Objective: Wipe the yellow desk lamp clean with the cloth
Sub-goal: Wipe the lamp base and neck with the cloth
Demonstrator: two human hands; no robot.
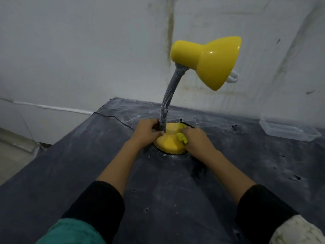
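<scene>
The yellow desk lamp (209,60) stands at the far middle of a dark table (88,173). Its shade tilts to the right, with a white bulb showing at the rim. A grey flexible neck (168,101) curves down to the round yellow base (167,142). My left hand (146,132) grips the bottom of the neck where it meets the base. My right hand (197,140) presses a bunched yellow-green cloth (182,137) against the right side of the base. Most of the cloth is hidden under that hand.
A clear plastic tray (288,129) sits at the table's far right by the wall. A thin black cord (112,118) runs from the lamp toward the far left edge. A scuffed white wall stands directly behind the table. The floor drops away on the left.
</scene>
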